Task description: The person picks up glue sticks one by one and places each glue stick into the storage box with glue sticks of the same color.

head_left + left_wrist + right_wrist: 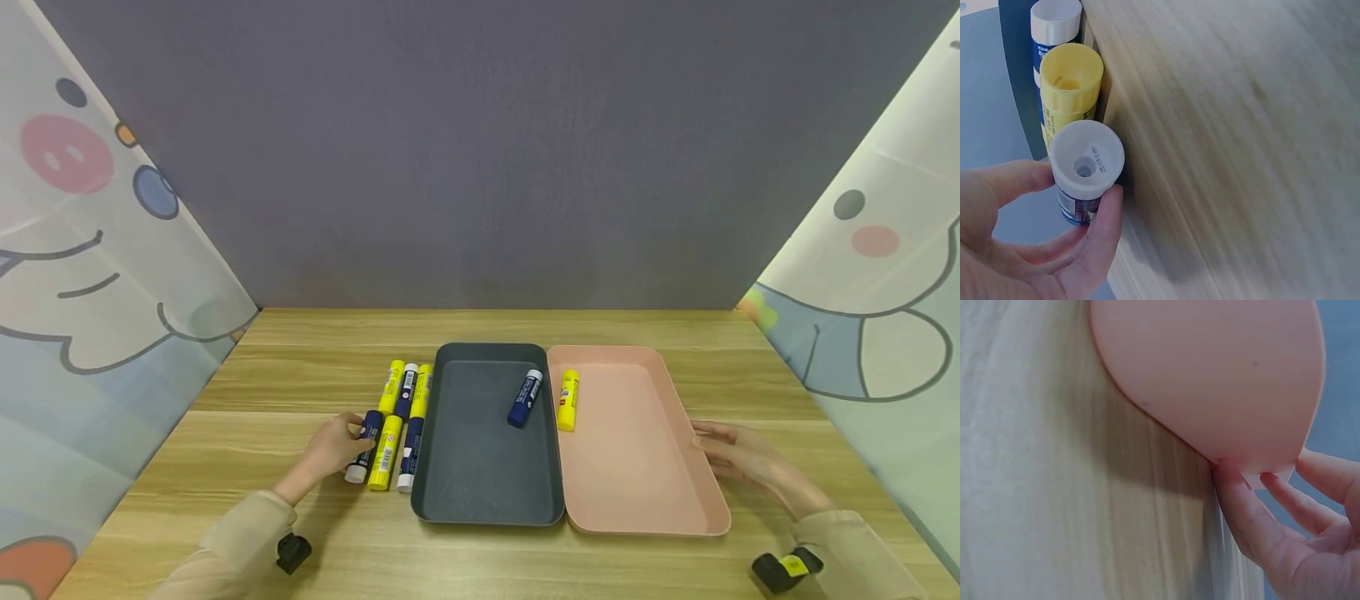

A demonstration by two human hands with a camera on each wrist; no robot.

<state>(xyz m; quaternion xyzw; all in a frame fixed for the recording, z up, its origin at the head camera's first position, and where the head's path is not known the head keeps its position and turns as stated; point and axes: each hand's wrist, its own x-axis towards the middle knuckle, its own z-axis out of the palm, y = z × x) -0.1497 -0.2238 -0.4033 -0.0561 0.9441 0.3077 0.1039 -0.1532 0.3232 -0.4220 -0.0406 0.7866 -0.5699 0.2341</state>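
Observation:
My left hand (333, 447) pinches a blue glue stick (364, 447) with a white end, thumb on one side and fingers on the other. Its white end (1088, 156) faces the camera in the left wrist view. Right beside it lie a yellow glue stick (386, 452) and another blue one (410, 454). My right hand (738, 454) holds the right edge of the pink tray (637, 467), thumb at the rim (1319, 381) and fingertips low on its outer wall. One yellow glue stick (567, 400) lies in that tray.
The dark grey tray (487, 492) stands left of the pink one, their long sides together, with one blue glue stick (525, 398) in it. Behind the front row lie more glue sticks (406, 392), yellow and blue. A grey panel (495, 167) rises behind the wooden table (315, 333).

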